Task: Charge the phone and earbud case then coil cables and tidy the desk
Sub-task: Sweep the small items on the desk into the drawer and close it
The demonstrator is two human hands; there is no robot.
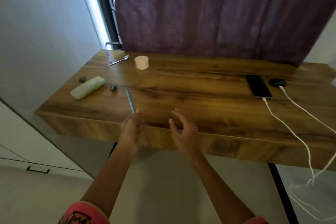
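On the right of the wooden desk [200, 82] a black phone [258, 86] lies flat with a white cable [283, 120] plugged into its near end. Beside it sits the black earbud case [277, 82], joined to a second white cable [309, 112]. Both cables run over the desk's front edge and hang in a loose tangle [309, 182]. At the front edge my left hand [131, 129] holds the near end of a blue pen [130, 101] in gathered fingers. My right hand [183, 131] hovers next to it, fingers relaxed and holding nothing.
A pale green case [88, 87], two small dark objects [82, 79] [114, 88], a cream jar [141, 62] and a spoon [120, 60] lie on the desk's left half. A purple curtain [209, 14] hangs behind. White cabinets [27, 151] stand at the left.
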